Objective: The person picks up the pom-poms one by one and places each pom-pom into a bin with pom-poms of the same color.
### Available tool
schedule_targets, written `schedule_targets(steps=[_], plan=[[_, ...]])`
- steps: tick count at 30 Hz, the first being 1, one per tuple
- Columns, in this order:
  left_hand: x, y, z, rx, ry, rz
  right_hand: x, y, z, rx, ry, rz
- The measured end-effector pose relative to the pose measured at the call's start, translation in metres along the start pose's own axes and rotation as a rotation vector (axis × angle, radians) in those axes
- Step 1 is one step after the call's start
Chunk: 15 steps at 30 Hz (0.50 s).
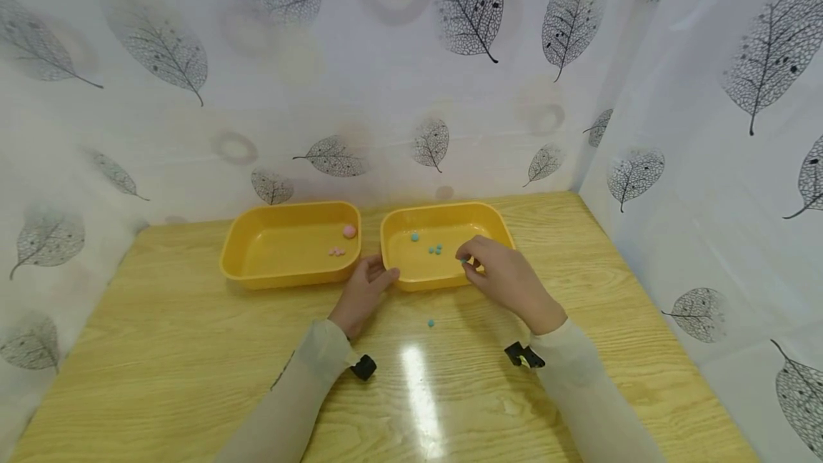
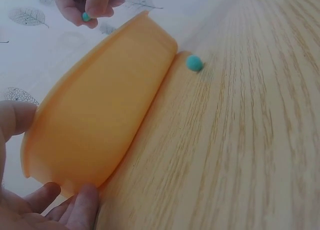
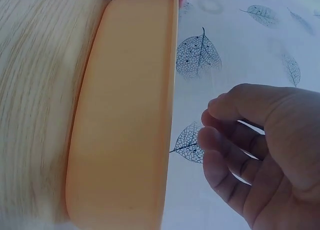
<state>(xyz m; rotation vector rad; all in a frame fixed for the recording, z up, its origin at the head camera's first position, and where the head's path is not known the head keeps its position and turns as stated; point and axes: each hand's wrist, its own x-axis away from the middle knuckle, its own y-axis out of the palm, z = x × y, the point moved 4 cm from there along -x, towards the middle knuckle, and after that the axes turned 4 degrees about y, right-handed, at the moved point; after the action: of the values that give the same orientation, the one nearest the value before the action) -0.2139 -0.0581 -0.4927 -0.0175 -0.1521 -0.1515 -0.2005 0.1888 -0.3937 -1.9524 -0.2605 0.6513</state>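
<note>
My left hand (image 1: 362,295) grips the near left corner of the right-hand yellow tray (image 1: 444,281), thumb at the rim and fingers against the outer wall. Over the near right part of that tray, my right hand (image 1: 511,279) pinches a small teal ball (image 2: 86,16) between thumb and fingertips. The fingers hide this ball in the right wrist view. Inside the tray lie a larger teal ball (image 1: 414,237) and a cluster of small teal balls (image 1: 439,251). One loose teal ball (image 1: 431,323) rests on the table in front of the tray, also seen beside the tray wall in the left wrist view.
To the left stands a second yellow tray (image 1: 283,281), holding a larger pink ball (image 1: 349,231) and a few small pink balls (image 1: 337,252). Both trays sit on a wood-grain table (image 1: 193,377). A white leaf-patterned curtain (image 1: 386,91) borders the table behind and at both sides.
</note>
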Motion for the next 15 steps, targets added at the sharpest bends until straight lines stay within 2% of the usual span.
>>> schedule_targets(steps=[9,15], plan=[[-0.0011,-0.0008,0.0006,0.004,-0.004,-0.007,-0.0011,0.0013,0.0064,0.000,0.059,-0.005],[-0.0005,-0.0013,0.0007,0.004,-0.011,-0.011,-0.0009,0.0033,0.0087,0.004,0.040,0.012]])
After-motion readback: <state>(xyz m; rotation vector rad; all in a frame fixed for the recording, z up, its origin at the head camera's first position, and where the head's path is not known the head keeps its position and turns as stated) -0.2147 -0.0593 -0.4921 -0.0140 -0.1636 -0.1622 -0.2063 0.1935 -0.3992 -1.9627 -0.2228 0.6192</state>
